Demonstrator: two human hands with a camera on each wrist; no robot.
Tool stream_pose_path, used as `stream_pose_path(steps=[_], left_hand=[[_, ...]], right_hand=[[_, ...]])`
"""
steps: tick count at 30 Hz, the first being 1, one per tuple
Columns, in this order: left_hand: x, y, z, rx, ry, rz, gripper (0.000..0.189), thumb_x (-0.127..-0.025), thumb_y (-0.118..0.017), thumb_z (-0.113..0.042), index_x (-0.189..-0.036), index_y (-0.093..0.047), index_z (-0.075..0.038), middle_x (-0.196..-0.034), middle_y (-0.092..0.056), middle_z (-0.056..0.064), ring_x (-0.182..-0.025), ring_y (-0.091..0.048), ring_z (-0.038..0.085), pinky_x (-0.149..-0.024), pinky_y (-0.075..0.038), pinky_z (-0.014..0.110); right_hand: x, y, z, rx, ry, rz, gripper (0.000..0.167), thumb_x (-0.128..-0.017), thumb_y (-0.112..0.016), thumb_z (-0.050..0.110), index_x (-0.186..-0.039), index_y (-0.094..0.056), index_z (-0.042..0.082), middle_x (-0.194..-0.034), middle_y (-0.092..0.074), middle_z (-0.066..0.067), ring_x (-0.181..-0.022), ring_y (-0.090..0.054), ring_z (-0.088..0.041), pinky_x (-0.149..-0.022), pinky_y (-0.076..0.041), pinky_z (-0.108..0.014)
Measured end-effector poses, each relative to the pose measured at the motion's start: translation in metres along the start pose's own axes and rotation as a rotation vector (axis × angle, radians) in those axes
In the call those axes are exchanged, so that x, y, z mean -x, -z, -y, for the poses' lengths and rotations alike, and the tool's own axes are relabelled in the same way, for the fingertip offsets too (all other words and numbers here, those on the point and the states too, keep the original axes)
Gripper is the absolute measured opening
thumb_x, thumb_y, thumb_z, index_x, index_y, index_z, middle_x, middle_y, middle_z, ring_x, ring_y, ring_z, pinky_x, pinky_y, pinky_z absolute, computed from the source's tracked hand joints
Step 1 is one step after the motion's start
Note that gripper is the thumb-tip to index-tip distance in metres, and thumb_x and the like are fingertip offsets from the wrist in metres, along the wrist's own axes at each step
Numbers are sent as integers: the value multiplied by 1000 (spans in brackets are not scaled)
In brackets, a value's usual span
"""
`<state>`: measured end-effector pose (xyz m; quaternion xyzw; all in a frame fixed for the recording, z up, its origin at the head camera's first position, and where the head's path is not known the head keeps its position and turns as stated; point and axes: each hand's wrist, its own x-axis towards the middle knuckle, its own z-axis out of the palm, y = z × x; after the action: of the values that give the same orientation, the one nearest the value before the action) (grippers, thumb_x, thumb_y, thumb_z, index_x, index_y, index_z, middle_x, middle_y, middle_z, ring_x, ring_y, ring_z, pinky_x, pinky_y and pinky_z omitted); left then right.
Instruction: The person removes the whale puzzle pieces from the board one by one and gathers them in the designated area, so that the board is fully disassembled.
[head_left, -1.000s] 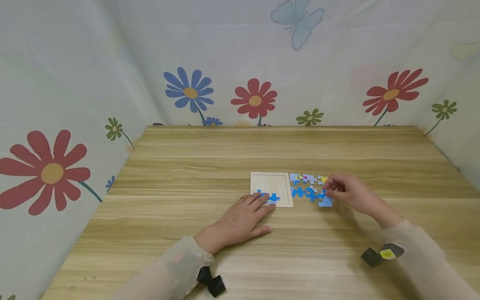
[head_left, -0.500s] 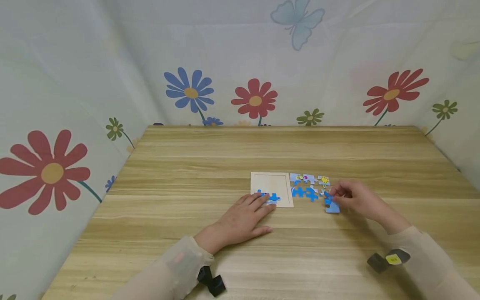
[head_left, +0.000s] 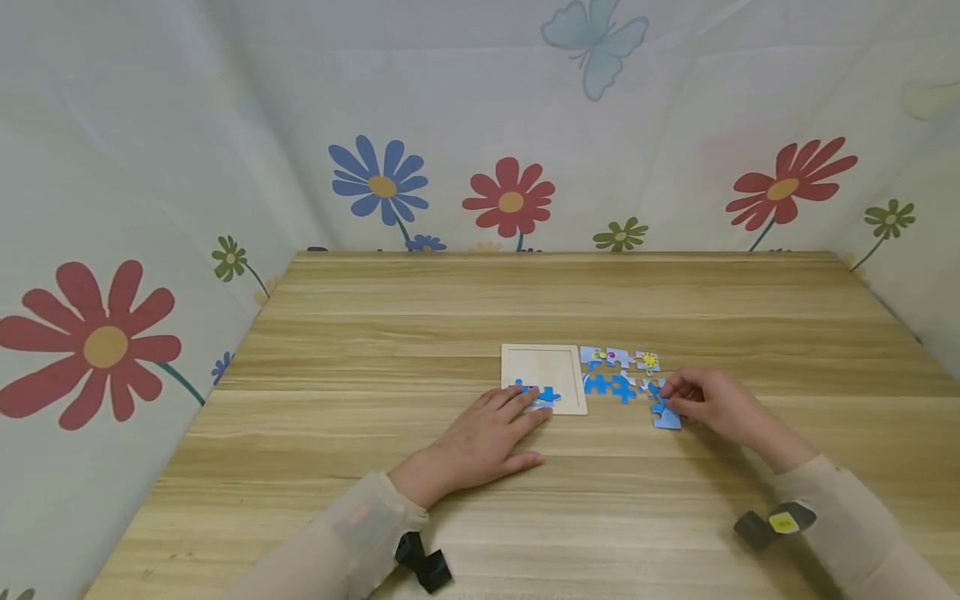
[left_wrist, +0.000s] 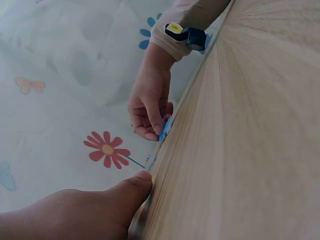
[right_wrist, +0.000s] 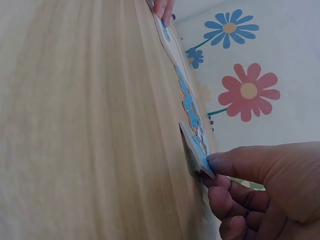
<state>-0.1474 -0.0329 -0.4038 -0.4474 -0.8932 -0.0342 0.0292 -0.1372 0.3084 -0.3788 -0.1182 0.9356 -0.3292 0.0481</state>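
My left hand lies with its fingers extended over the lower left part of a square wooden puzzle tray. Under and beside those fingertips, blue puzzle pieces sit inside the tray, partly hidden. My right hand pinches a light blue puzzle piece between thumb and forefinger. In the right wrist view that held piece is tilted, with one edge raised off the table. Loose pieces lie right of the tray, among them a piece with a yellow sun and a darker blue piece.
The wooden table reaches back to a white cloth backdrop printed with flowers and a butterfly. Black devices are strapped at both wrists, such as the left wrist device.
My right hand has shifted right and nearer to me with the light blue piece, uncovering the sun piece. It has moved only slightly over the last half second. The left hand stays still.
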Motion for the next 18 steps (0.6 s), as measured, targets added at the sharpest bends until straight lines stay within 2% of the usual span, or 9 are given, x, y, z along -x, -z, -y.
stream_pose_path(steps=[8, 18], left_hand=[[0, 3, -1, 4, 5, 21, 60, -96, -44, -56, -145, -42, -21, -155, -36, 7, -143, -33, 27, -116, -30, 45], [-1, 7, -3, -20, 10, 42, 60, -96, -44, -57, -145, -42, -23, -154, -38, 6, -143, -34, 29, -116, -28, 51]], right_hand=[[1, -1, 1, 60, 12, -34, 4, -86, -68, 6, -89, -66, 5, -82, -65, -1, -70, -50, -2, -62, -45, -18], [-9, 1, 20, 76, 29, -47, 4, -90, -66, 11, -92, -66, 7, -83, -66, -2, -64, -49, -4, -57, -40, -20]])
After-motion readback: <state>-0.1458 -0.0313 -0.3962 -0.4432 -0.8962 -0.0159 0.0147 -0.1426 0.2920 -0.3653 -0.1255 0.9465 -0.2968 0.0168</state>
